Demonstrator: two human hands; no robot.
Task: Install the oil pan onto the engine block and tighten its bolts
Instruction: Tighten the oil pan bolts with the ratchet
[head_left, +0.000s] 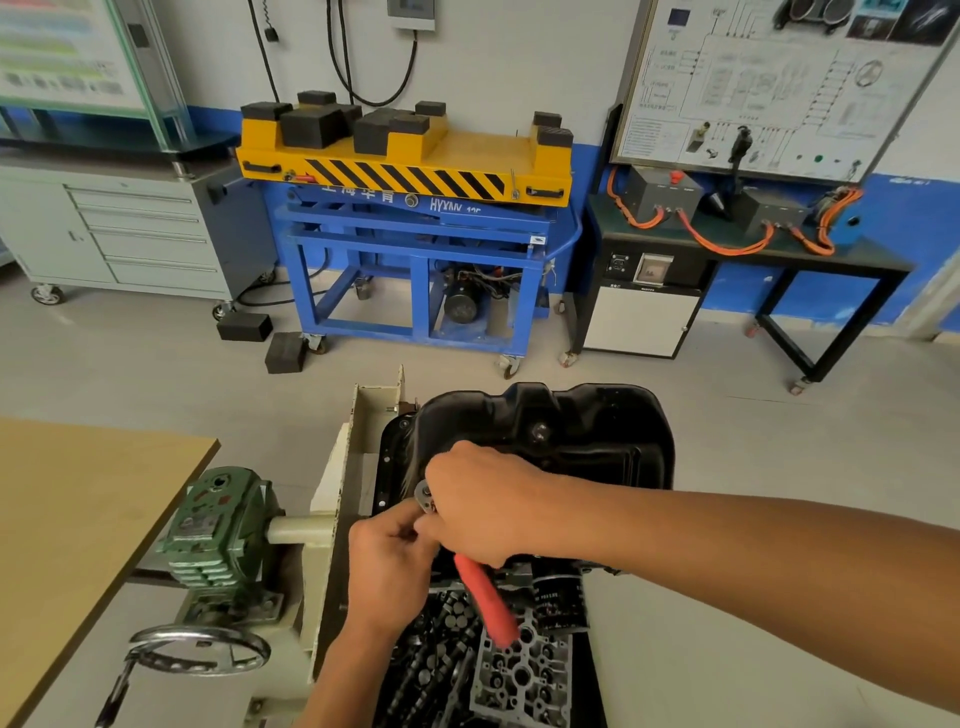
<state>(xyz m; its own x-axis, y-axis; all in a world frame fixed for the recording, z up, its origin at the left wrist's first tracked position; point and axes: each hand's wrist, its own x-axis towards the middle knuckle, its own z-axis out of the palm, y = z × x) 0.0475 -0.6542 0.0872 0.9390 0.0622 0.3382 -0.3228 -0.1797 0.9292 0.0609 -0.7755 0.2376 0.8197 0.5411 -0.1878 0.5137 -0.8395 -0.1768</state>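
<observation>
Engine block: nearest, on a cream stand.
Right hand: wrapped round red-handled ratchet.
Left hand: pinching the ratchet's head.
Oil pan: black, atop the block, under both hands.
Table: tan, left.
Floor: grey.
Far wall: blue lift cart, grey cabinet.

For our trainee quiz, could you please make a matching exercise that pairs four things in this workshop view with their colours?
Things:
1. oil pan
2. wrench
3. gearbox
4. lift platform

Colours:
A. green
B. yellow
C. black
D. red-handled

Pairs: 1-C, 2-D, 3-A, 4-B.
</observation>
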